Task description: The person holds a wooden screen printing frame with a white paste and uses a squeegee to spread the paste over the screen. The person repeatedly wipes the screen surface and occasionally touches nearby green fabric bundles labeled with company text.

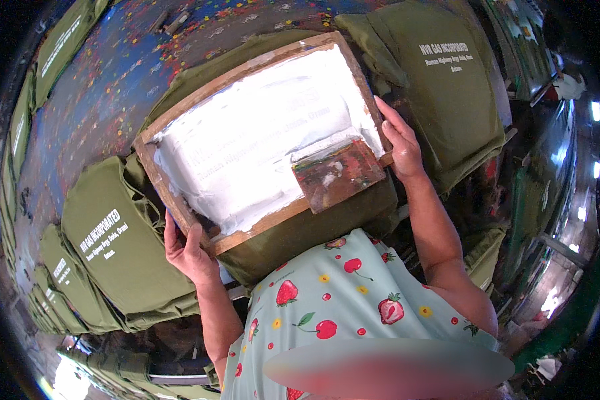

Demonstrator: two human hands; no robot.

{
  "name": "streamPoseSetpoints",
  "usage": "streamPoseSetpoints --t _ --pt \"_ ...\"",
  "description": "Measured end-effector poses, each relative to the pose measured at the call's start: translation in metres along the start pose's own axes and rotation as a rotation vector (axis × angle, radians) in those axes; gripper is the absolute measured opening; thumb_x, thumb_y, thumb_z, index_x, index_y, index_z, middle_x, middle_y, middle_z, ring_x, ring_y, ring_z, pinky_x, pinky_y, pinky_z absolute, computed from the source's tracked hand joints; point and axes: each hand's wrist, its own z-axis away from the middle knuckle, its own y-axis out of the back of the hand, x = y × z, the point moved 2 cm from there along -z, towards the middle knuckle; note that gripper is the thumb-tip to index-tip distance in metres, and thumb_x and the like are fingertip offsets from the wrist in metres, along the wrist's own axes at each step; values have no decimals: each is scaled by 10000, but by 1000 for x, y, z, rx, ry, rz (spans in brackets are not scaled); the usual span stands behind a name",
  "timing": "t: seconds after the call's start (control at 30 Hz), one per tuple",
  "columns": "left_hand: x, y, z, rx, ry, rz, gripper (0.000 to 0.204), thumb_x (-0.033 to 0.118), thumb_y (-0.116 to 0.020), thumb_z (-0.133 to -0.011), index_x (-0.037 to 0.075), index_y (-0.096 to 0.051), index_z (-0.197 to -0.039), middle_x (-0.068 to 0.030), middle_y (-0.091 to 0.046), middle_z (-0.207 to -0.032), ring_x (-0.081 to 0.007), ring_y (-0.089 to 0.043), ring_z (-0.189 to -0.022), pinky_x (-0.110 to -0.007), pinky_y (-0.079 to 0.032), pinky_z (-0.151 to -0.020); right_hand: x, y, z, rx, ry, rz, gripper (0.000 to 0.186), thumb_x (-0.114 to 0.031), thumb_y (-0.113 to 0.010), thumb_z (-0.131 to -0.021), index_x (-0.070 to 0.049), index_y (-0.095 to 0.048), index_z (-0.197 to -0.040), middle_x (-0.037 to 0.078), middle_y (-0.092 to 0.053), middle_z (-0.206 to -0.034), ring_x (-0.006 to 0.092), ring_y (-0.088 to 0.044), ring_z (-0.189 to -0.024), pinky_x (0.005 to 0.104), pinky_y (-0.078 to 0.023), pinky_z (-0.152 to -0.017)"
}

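Both my hands grip a wooden-framed printing screen [260, 133], tilted in the view with its right end higher. White ink is spread thickly over its mesh, and faint lettering shows through. My left hand [190, 250] is closed on the frame's lower left corner. On the right end, my right hand [403, 143] holds the frame's edge, thumb and fingers along the wood. A paint-stained squeegee [340, 175] rests inside the screen at the lower right. Beneath the screen lies an olive green shirt [300, 237], mostly hidden.
Olive shirts with white print lie on both sides, one shirt [107, 240] at left and another shirt [447, 80] at right. Beyond the screen is a blue surface [107, 87] spattered with coloured paint. More printed shirts line the far left edge.
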Motion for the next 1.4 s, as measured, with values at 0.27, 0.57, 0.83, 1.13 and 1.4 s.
streamPoseSetpoints --t 0.27,0.57,0.83,1.13,1.4 --pt "3 -6 1 -30 -31 -29 704 -107 -650 -864 -80 -575 -1563 -194 -741 -1387 -245 -747 -1179 -377 -597 -1062 -3 0 0 -25 11 22 536 -148 -485 -1149 33 -486 -1653 137 -514 -1686 211 -473 -1542 364 -301 -1305" --pt "-1 3 0 -62 22 0 691 -113 -652 -865 -72 -592 -1552 -184 -754 -1360 -238 -750 -1156 -374 -617 -1022 -2 -1 0 -18 35 56 531 -120 -462 -1151 41 -474 -1656 143 -509 -1692 215 -468 -1552 368 -303 -1309" --pt "-5 6 -1 -26 -10 -16 686 -120 -662 -865 -74 -597 -1546 -186 -751 -1377 -227 -745 -1180 -362 -586 -1067 4 0 1 12 41 39 529 -154 -502 -1132 26 -523 -1629 146 -559 -1659 230 -501 -1532 370 -311 -1306" --pt "-2 3 0 -45 6 7 689 -118 -649 -873 -77 -578 -1557 -201 -743 -1381 -252 -753 -1166 -377 -646 -986 -3 -2 2 12 43 50 533 -144 -511 -1128 28 -516 -1633 148 -566 -1649 230 -513 -1522 368 -320 -1301" --pt "1 -3 2 -33 34 -8 677 -102 -652 -880 -73 -579 -1553 -198 -742 -1360 -248 -765 -1103 -385 -719 -808 2 0 2 23 27 58 527 -138 -511 -1130 23 -521 -1631 145 -561 -1660 228 -502 -1536 364 -308 -1310"
